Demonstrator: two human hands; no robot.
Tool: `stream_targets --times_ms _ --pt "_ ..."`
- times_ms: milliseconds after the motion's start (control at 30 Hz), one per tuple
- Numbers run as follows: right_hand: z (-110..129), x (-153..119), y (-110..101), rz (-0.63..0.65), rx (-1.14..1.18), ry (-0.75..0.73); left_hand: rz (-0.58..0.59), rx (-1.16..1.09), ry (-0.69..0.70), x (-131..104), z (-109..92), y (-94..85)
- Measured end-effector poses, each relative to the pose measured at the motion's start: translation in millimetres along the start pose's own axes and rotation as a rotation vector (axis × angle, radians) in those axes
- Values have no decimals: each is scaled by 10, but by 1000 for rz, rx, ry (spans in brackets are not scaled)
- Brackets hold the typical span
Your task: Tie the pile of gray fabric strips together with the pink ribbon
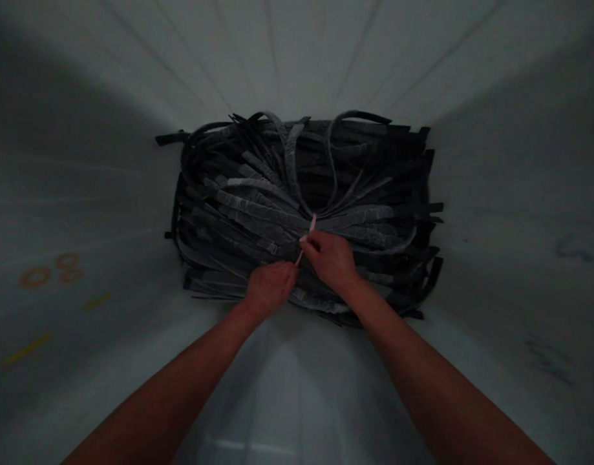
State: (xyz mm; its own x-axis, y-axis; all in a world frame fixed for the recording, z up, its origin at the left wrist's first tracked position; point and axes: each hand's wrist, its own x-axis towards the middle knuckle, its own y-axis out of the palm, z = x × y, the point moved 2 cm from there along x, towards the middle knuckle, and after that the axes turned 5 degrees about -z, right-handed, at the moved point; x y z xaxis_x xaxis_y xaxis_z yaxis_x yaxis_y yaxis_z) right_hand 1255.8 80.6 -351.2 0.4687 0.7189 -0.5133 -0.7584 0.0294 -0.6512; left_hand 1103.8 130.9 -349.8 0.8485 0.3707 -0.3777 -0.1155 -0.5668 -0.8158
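A pale pink tie (313, 221) goes round the middle of a bundle of dark grey, flat strips (258, 200). The bundle is pinched in at the tie and fans out to both sides. My left hand (272, 284) is closed on the lower end of the tie, in front of the bundle. Just above and to the right, my right hand (329, 258) pinches the tie between thumb and fingers. Between the two hands a short length of the tie runs slanted. The underside of the bundle is hidden.
More dark strips lie in a heap beneath and around the bundle, some ends touching the side walls. Tall pale walls (510, 213) of a deep bin enclose everything. Orange rings (35, 277) and yellow marks (26, 350) show on the left wall.
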Motion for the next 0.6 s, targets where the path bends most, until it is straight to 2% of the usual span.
stream_targets --times_ms 167,233,300,400,500,600 --pt "-33 -66 -27 -100 276 -142 -168 -82 25 -50 57 88" --pt "-4 -75 2 -71 402 -158 -203 -107 15 -62 72 119" --pt "19 -85 61 36 542 -79 -196 -143 -1 -56 88 140" --pt "27 -93 158 214 761 109 -110 -210 -43 -9 115 135" --pt "39 -92 176 280 923 212 -6 -324 -83 33 109 64" --pt "122 -192 63 350 913 261 -1 -496 -64 -35 29 -99"
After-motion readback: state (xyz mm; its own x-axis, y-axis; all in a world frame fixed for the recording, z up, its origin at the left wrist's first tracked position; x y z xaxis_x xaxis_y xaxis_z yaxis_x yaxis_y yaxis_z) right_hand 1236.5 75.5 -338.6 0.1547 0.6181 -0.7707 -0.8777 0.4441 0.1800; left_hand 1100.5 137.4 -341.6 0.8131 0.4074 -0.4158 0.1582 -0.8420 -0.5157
